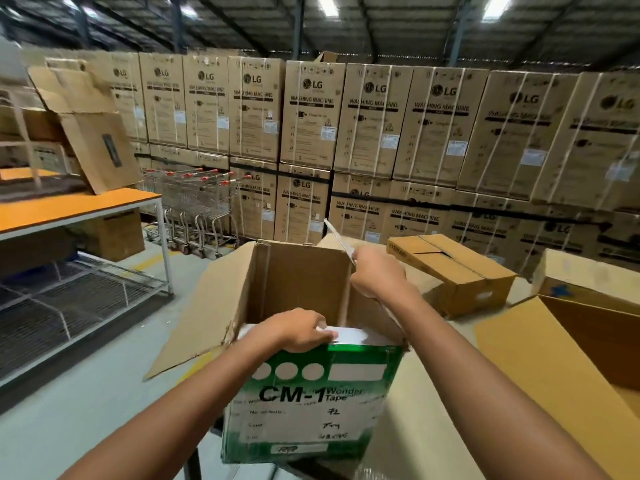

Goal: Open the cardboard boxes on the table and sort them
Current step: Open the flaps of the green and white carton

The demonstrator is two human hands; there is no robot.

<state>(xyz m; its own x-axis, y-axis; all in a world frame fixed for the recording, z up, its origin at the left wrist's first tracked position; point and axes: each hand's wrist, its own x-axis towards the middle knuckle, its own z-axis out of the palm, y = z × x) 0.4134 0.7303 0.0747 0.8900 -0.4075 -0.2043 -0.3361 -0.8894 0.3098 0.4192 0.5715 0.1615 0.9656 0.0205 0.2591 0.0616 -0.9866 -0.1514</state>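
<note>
A green and white cardboard box (311, 403) marked "CM-1 Wonder Tape" stands at the table's near left corner with its top open. Its brown flaps stand up at the far side (304, 271) and hang out to the left. My left hand (298, 329) grips the near rim of the box, fingers curled over the edge. My right hand (377, 271) holds the far right flap corner, where a strip of tape (337, 237) sticks up. What lies inside the box is hidden.
A shut brown box (453, 271) lies on the table (426, 427) behind. An open box (595, 327) sits at the right, another box (588, 275) behind it. An orange-topped shelf (69, 209) stands left, shopping trolleys (194, 202) beyond, a wall of washing-machine cartons (381, 133) at the back.
</note>
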